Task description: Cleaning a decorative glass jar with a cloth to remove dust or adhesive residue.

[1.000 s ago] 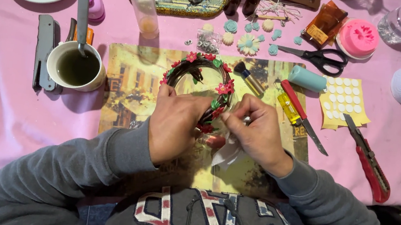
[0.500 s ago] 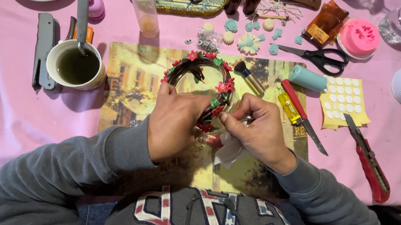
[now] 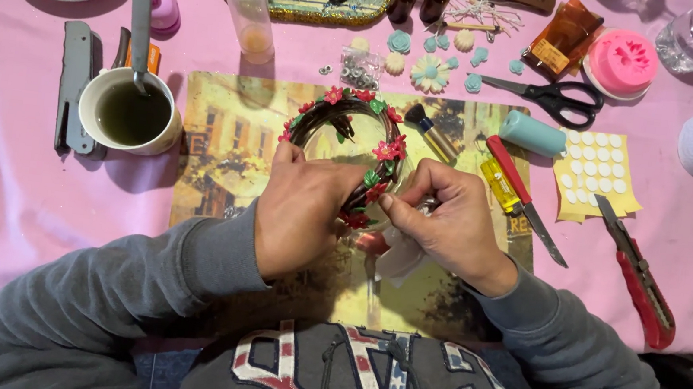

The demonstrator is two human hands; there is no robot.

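Wreath of dark twisted twigs with red flowers (image 3: 343,146) at frame centre, left hand (image 3: 303,211) gripping its lower rim, right hand (image 3: 446,219) pinching one red flower, one white mug (image 3: 130,113) left, one pair of black scissors (image 3: 553,96) upper right.

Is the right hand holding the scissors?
No. The scissors lie on the pink cloth, apart from the right hand, which is at the flower wreath.

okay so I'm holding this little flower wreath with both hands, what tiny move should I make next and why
Probably press the red flower down gently with your right hand. Its fingers already pinch at the wreath rim there, while your left hand steadies the lower edge, so the ring seems braced for a light push.
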